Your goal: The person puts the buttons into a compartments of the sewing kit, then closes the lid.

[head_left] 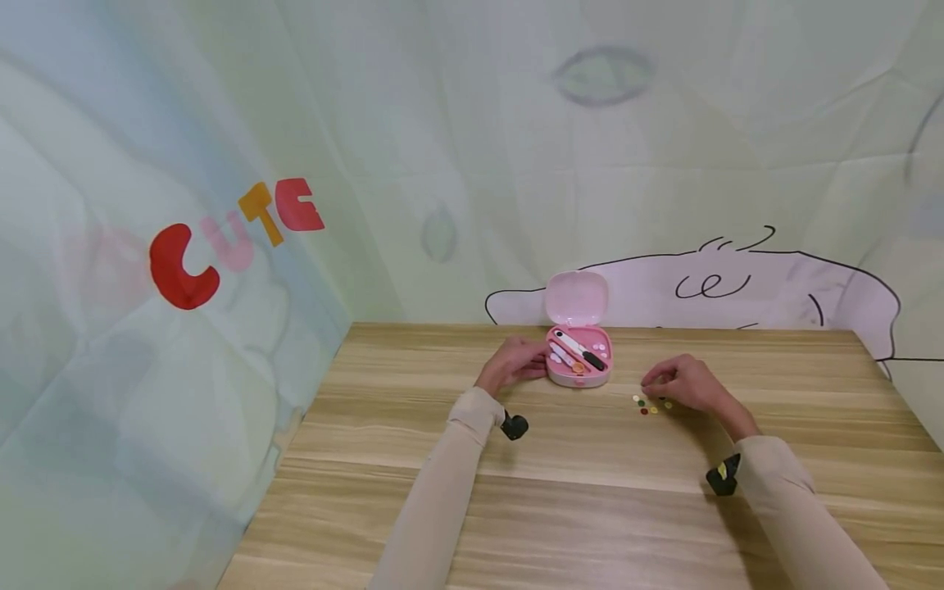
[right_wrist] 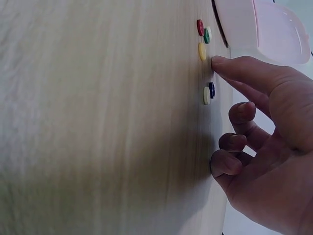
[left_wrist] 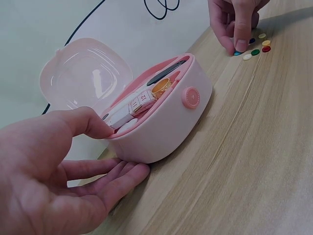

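Observation:
A pink sewing box [head_left: 579,379] stands on the table with its lid [head_left: 578,299] raised. My left hand [head_left: 516,363] grips its left side, thumb on the rim and fingers low against the wall, as the left wrist view shows. Inside lie a rolled tape measure [left_wrist: 142,100], a golden ring-shaped piece [left_wrist: 160,87] and a black-handled tool [head_left: 592,359]. To the box's right, my right hand [head_left: 692,383] pinches a blue button [left_wrist: 237,53] at the table top; in the right wrist view the fingers hide it. Around it lie red [right_wrist: 200,27], green [right_wrist: 207,35], yellow [right_wrist: 202,51] and dark blue buttons [right_wrist: 212,89].
The wood-grain table [head_left: 575,524] reaches back to a printed cloth backdrop [head_left: 457,147]. Colored letters [head_left: 184,266] show on the cloth at left. Pale round pieces [head_left: 601,350] sit in the box's right compartment.

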